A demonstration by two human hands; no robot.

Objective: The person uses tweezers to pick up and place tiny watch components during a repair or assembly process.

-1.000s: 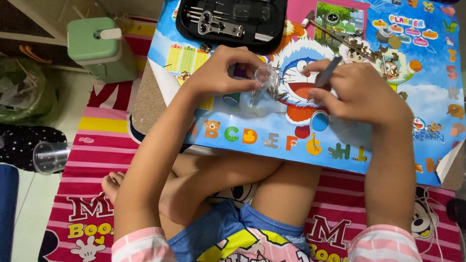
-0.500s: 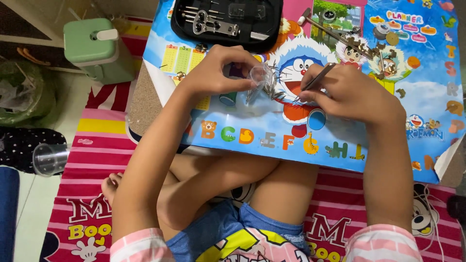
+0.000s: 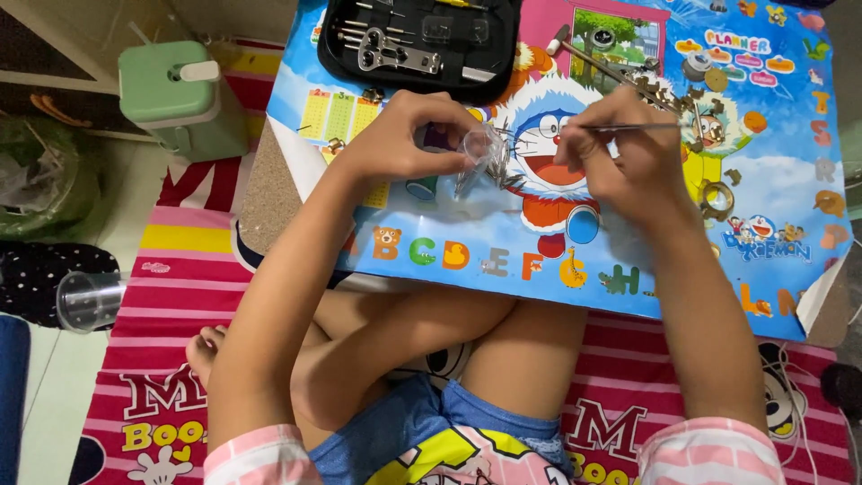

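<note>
My left hand [image 3: 404,135] pinches a small clear plastic bag [image 3: 480,157] that holds thin metal pieces, just above a colourful cartoon mat [image 3: 628,242] on a low table. My right hand [image 3: 620,148] grips slim metal tweezers [image 3: 633,127] whose tip points right, towards a scatter of small brass and metal watch parts [image 3: 669,90]. The two hands are a short way apart, with the bag's open side turned towards the right hand.
An open black tool case [image 3: 422,40] with metal tools lies at the mat's far edge. A green box-shaped container [image 3: 180,94] stands on the floor at left, a clear plastic cup [image 3: 85,301] lies lower left. My crossed legs rest on a pink striped rug [image 3: 171,269].
My right hand has swung the tweezers from pointing up-left beside the bag to pointing right. The left hand has kept the bag and raised it slightly.
</note>
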